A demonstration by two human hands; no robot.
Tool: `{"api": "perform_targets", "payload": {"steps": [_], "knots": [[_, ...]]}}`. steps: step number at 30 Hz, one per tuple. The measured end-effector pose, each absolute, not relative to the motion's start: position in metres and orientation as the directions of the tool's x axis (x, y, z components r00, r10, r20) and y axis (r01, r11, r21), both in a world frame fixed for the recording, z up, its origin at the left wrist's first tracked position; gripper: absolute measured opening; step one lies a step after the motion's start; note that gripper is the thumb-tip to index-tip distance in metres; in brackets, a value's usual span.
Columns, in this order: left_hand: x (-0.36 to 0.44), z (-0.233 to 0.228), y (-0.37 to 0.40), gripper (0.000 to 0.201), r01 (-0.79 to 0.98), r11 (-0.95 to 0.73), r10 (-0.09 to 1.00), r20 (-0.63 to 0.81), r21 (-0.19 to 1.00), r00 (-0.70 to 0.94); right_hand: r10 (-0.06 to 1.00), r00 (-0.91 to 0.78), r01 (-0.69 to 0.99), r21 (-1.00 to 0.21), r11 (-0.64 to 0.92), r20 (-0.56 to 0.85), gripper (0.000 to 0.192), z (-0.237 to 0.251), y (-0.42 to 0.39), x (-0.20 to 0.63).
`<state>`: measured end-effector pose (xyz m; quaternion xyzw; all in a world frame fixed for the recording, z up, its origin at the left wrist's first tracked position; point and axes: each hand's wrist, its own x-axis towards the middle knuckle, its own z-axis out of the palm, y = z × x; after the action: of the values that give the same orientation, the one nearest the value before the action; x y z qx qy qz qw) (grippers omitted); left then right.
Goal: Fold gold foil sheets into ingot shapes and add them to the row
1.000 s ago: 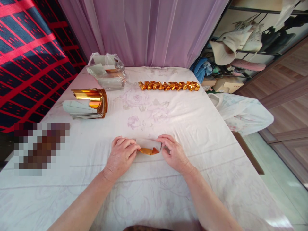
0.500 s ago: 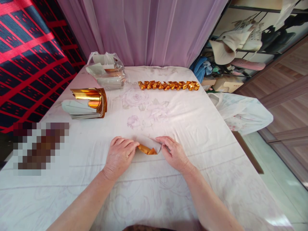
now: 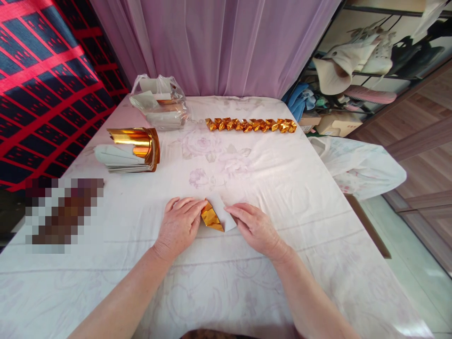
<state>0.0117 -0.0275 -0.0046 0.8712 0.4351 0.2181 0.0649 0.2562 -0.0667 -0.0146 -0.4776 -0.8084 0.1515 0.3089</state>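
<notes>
A small sheet of paper (image 3: 216,215), gold foil on one side and white on the other, lies partly folded on the white cloth in front of me. My left hand (image 3: 180,226) rests flat beside it, fingertips on the gold flap's left edge. On the other side my right hand (image 3: 254,228) presses its fingertips on the white part. Both hands pinch the sheet against the table.
A curled stack of gold and white sheets (image 3: 132,150) sits at the left. Behind it is a clear plastic bag (image 3: 159,101) of more sheets. A row of folded gold pieces (image 3: 251,125) lies at the far side. The table (image 3: 289,197) drops off at the right onto a draped seat (image 3: 360,165).
The sheet has been folded further: the gold flap now stands as a slanted triangle where a flat white strip lay. Both hands shifted slightly toward me.
</notes>
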Motion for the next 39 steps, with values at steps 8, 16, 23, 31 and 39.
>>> {"api": "perform_targets", "payload": {"steps": [8, 16, 23, 31, 39], "knots": [[0.012, -0.004, -0.027, 0.042, 0.737, -0.603, 0.791, 0.349, 0.304, 0.503, 0.836, -0.360, 0.773, -0.370, 0.516, 0.415, 0.031, -0.013, -0.069, 0.247], [0.020, 0.010, -0.038, 0.027, 0.621, -0.745, 0.650, 0.471, 0.243, 0.597, 0.874, -0.280, 0.866, -0.289, 0.408, 0.397, 0.032, -0.012, -0.070, 0.239], [0.020, 0.010, -0.043, 0.022, 0.657, -0.742, 0.639, 0.437, 0.134, 0.633, 0.856, -0.358, 0.883, -0.164, 0.440, 0.372, 0.025, -0.008, -0.076, 0.226], [0.016, 0.002, -0.037, 0.020, 0.670, -0.722, 0.676, 0.382, 0.173, 0.630, 0.860, -0.376, 0.857, -0.224, 0.464, 0.345, 0.019, -0.007, -0.078, 0.221], [0.013, 0.003, -0.038, 0.022, 0.627, -0.756, 0.646, 0.377, 0.190, 0.664, 0.868, -0.357, 0.802, -0.363, 0.474, 0.344, 0.019, -0.010, -0.076, 0.224]]}}
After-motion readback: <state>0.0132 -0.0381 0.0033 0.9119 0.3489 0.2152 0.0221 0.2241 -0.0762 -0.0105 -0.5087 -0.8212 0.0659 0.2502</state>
